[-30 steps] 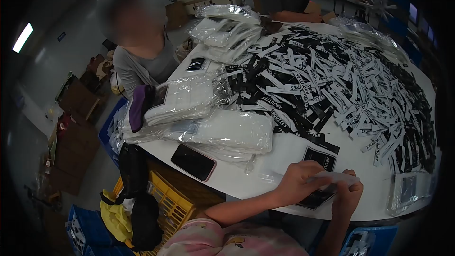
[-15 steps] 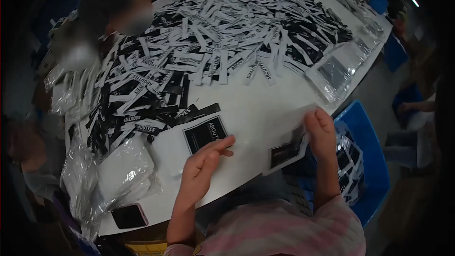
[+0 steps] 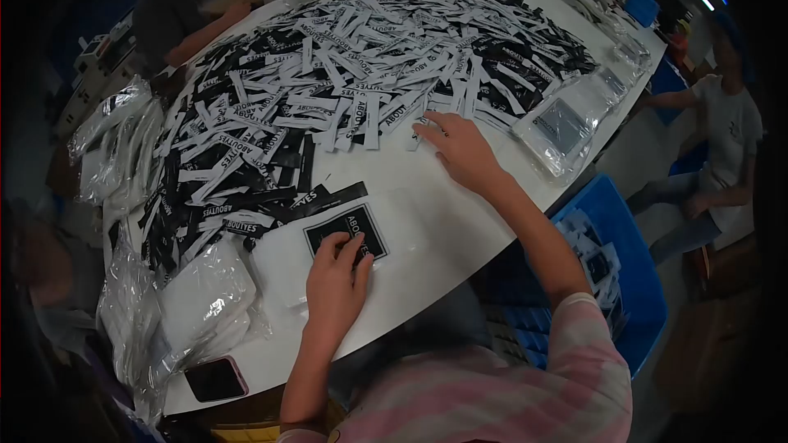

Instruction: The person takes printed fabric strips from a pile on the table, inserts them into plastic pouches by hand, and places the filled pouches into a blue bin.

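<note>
My left hand (image 3: 335, 279) lies over a stack of clear-and-white plastic bags (image 3: 283, 258), its fingers apart on the top bag's black printed label (image 3: 351, 230). My right hand (image 3: 464, 152) reaches out to the near edge of a big heap of slim black and white stick sachets (image 3: 361, 57). Its fingers are stretched out and apart at a white sachet (image 3: 416, 133); whether they touch it I cannot tell.
A blue bin (image 3: 648, 287) holding filled packets stands right of the table. Bundles of clear bags (image 3: 209, 291) and a phone (image 3: 216, 379) lie at the left front. More wrapped bags (image 3: 558, 127) sit at the right edge. People (image 3: 722, 139) are around the table.
My right hand has let go of a labelled bag near the blue bin and moved up and left to the sachets. My left hand has come down flatter on the label.
</note>
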`<control>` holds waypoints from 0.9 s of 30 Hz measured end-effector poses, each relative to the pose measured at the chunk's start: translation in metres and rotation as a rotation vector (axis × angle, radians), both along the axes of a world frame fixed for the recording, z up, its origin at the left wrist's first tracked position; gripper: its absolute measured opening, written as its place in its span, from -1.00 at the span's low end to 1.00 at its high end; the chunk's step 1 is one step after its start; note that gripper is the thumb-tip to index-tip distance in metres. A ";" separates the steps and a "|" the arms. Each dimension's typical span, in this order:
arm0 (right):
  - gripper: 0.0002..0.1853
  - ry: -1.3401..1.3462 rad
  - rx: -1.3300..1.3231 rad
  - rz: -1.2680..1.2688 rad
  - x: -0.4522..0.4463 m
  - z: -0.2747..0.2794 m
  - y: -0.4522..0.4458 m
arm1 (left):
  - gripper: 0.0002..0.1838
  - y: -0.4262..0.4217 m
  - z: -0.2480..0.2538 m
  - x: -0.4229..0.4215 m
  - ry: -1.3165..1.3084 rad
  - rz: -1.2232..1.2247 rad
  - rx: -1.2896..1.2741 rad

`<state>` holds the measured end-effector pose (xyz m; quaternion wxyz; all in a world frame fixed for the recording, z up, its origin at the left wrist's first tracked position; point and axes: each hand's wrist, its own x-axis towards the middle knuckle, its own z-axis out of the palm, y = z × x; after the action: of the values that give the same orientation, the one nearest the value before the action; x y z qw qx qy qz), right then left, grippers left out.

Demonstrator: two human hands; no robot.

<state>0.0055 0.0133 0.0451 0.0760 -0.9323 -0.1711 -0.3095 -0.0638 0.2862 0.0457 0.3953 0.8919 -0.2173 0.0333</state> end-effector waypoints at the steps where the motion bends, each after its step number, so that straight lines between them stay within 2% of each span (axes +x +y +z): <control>1: -0.69 -0.006 0.005 0.022 0.026 -0.012 0.001 | -0.73 0.006 -0.006 -0.003 -0.038 -0.016 0.047; 3: -0.77 0.071 -0.300 0.097 0.061 -0.021 0.014 | -0.74 0.019 -0.009 -0.008 -0.062 -0.010 0.047; 4: -0.77 0.069 -0.295 0.111 0.064 -0.019 0.026 | -0.75 0.025 -0.009 -0.010 -0.085 -0.026 0.043; 7: -0.89 0.380 -0.070 0.217 0.064 -0.001 0.074 | -0.75 0.036 -0.011 -0.010 -0.033 0.015 -0.040; 10: -0.80 0.501 0.117 0.494 0.053 0.002 0.126 | -0.75 0.018 -0.001 -0.001 -0.095 0.037 0.017; 11: -0.75 0.538 0.175 0.583 0.054 -0.002 0.138 | -0.59 0.012 0.000 0.003 -0.118 -0.014 0.111; 13: -0.68 0.677 0.112 0.590 0.063 -0.012 0.156 | -0.35 -0.008 0.013 0.008 -0.062 -0.012 0.274; 14: -0.68 0.662 0.115 0.580 0.068 -0.017 0.161 | -0.11 -0.012 0.003 0.013 -0.027 -0.027 0.395; 16: -0.69 0.723 -0.016 0.379 0.077 -0.015 0.166 | -0.06 -0.020 0.011 0.016 0.034 -0.023 0.462; 17: -0.72 0.690 0.027 0.390 0.075 -0.016 0.161 | -0.01 -0.023 0.015 0.017 0.115 -0.012 0.526; 22: -0.77 0.633 -0.043 0.364 0.067 -0.011 0.139 | 0.00 -0.037 0.019 0.018 0.055 0.000 0.639; 24: -0.80 0.447 0.190 0.384 0.066 -0.007 0.130 | -0.02 -0.041 0.018 0.018 0.003 -0.023 0.665; 25: -0.76 0.440 0.316 0.406 0.065 -0.003 0.123 | -0.06 -0.042 0.018 0.018 -0.026 -0.027 0.601; 27: -0.64 0.547 0.774 0.485 0.057 0.011 0.108 | -0.09 -0.048 0.018 0.020 -0.048 -0.025 0.529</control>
<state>0.0630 0.1216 0.0562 0.5254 -0.8166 -0.2288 -0.0691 -0.0439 0.2378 0.0638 0.1434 0.9604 -0.2387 -0.0083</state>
